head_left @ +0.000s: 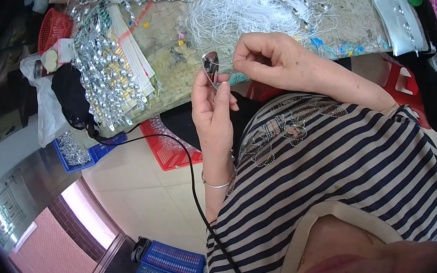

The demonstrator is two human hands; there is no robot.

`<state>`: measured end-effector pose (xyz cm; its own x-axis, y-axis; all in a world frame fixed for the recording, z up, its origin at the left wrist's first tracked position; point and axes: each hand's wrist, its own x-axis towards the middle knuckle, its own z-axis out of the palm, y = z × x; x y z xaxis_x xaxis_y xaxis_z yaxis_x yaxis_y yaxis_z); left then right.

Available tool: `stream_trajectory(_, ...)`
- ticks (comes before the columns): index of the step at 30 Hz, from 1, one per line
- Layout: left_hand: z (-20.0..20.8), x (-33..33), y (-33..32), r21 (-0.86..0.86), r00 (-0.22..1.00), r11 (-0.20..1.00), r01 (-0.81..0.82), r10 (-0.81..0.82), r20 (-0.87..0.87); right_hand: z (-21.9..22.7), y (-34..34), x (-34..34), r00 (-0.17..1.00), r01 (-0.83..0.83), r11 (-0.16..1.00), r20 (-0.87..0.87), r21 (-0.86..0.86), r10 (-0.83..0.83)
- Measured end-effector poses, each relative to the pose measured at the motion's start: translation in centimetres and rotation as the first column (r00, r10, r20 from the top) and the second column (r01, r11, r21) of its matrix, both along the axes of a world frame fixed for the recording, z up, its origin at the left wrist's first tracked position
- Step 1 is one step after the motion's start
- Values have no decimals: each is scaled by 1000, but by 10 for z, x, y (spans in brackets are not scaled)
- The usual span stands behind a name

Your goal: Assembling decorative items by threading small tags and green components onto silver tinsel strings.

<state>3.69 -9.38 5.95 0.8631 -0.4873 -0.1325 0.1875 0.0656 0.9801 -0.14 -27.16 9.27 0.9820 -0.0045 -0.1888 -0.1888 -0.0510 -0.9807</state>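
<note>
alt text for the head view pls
A person's left hand holds a small silver teardrop-shaped piece while the right hand pinches a thin white string at it. Behind lie loose white strings and stacked cards of silver pieces on a worktable.

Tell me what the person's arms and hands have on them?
Both hands, left and right, are bare, no gloves. A thin silver bangle circles the left wrist. The forearms are bare; a dark-and-white striped top with beading covers the body.
</note>
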Motion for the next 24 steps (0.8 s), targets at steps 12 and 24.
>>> stream_trajectory(12,-1,-2,5,28,1000,1000,8,-8,-4,-19,1,3,990,22,994,140,-106,-7)
stream_trajectory(24,-3,-7,6,160,991,981,104,-116,62,-20,3,5,987,59,985,155,-165,-33)
